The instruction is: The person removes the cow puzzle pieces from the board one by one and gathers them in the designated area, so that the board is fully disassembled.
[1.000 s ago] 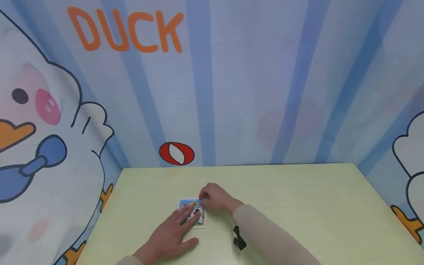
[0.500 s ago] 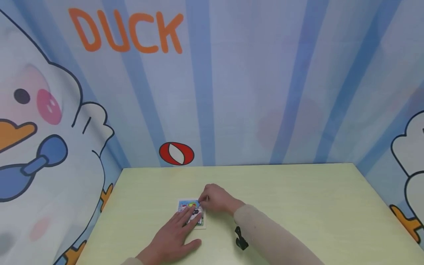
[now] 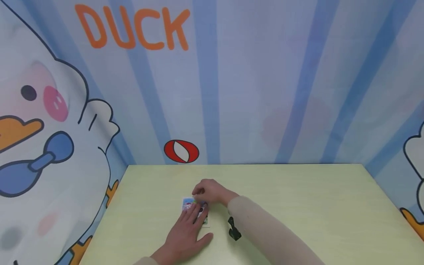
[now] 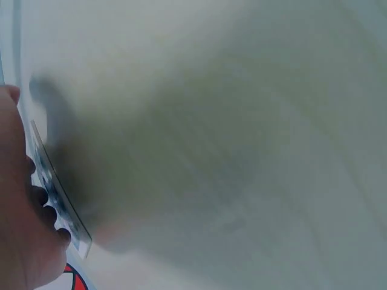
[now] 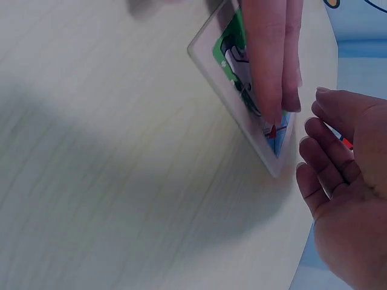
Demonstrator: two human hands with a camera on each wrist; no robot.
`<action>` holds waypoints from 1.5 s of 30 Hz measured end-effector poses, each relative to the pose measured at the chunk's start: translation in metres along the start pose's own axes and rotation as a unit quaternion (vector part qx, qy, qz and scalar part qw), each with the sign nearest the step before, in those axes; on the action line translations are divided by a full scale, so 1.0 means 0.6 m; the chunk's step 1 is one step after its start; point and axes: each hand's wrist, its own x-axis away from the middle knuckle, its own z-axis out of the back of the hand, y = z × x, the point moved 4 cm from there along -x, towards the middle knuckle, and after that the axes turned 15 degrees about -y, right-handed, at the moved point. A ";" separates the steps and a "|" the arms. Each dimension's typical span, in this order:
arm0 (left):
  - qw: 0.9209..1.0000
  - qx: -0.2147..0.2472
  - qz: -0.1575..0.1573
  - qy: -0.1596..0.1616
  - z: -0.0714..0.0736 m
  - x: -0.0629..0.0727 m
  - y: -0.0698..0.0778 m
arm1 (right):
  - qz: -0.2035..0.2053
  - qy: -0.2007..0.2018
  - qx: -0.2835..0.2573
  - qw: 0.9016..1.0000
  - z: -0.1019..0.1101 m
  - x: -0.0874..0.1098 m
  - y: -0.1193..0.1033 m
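Observation:
A small flat picture board [image 3: 188,203] with a white border lies on the table, its print showing blue, green and a black-and-white figure. My left hand [image 3: 188,233] rests across it, fingers straight and slightly spread, covering much of the picture. At the board's far edge is my right hand [image 3: 211,191], fingers loosely bent, thumb just beyond the left fingertips. In the right wrist view, the right hand [image 5: 347,163] shows nothing between thumb and fingers, beside the board's [image 5: 233,66] corner. The left wrist view catches the left hand [image 4: 27,199] over the board's edge.
The pale yellow table [image 3: 281,198] stretches away to both sides. Behind it hangs a striped blue backdrop [image 3: 245,92] printed with duck figures and a red ball. A black clip-like piece [image 3: 234,229] shows beneath the right sleeve.
My right hand has shifted left along the board's far edge, from its right corner toward the middle. The left fingers have slid slightly forward over the picture. The head view has shifted a little.

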 end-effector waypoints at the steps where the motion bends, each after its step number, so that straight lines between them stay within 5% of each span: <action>1: 1.000 0.001 0.003 0.002 -0.002 -0.002 0.001 | 0.002 -0.002 0.001 1.000 0.001 -0.002 -0.004; 18: 1.000 -0.018 0.022 -0.004 -0.026 -0.007 -0.009 | -0.033 -0.014 -0.011 0.999 -0.022 -0.026 -0.013; 32: 0.999 -0.022 0.023 -0.002 -0.019 -0.003 -0.005 | -0.031 -0.012 -0.026 0.999 -0.022 -0.021 -0.016; 38: 0.999 -0.026 0.030 -0.016 -0.021 -0.003 -0.006 | -0.023 -0.017 -0.006 1.000 -0.024 -0.023 -0.016; 45: 1.000 -0.024 0.017 0.006 -0.028 -0.006 -0.008 | -0.021 -0.034 0.039 0.998 -0.024 -0.028 -0.012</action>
